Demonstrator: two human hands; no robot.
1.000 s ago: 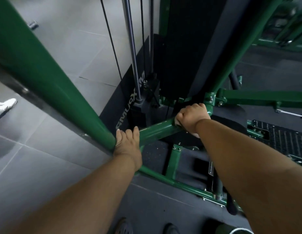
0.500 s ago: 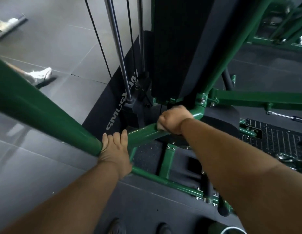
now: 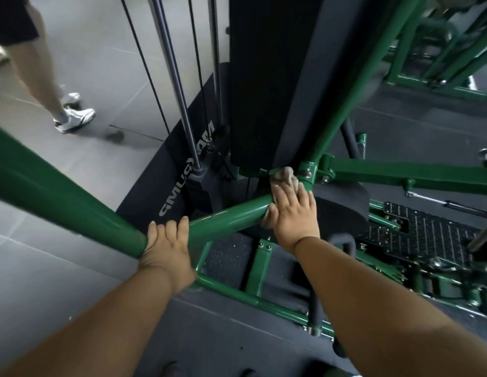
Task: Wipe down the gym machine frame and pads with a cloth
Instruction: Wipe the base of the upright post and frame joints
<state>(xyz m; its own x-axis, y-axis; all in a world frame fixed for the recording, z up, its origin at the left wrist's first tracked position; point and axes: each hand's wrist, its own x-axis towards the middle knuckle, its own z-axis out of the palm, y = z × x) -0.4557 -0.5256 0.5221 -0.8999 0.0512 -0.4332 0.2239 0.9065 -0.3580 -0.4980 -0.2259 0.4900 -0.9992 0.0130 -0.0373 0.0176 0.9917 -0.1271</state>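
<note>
Single head-worn wide-angle view, facing forward and steeply down, close over the green frame

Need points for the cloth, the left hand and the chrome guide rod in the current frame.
cloth point(image 3: 284, 175): head view, on the bunched end sticking out past the right hand's fingers.
left hand point(image 3: 167, 247): head view, on the back of the hand, on the green tube.
chrome guide rod point(image 3: 174, 77): head view, mid-length of the shaft.

grey tiled floor across the left side, with thin seams between tiles. on it, a dark rubber mat printed with pale lettering, running toward the far edge under the green machine base. speckled dark flooring inside that base. white sneakers planted on the tiles at far left.
</note>
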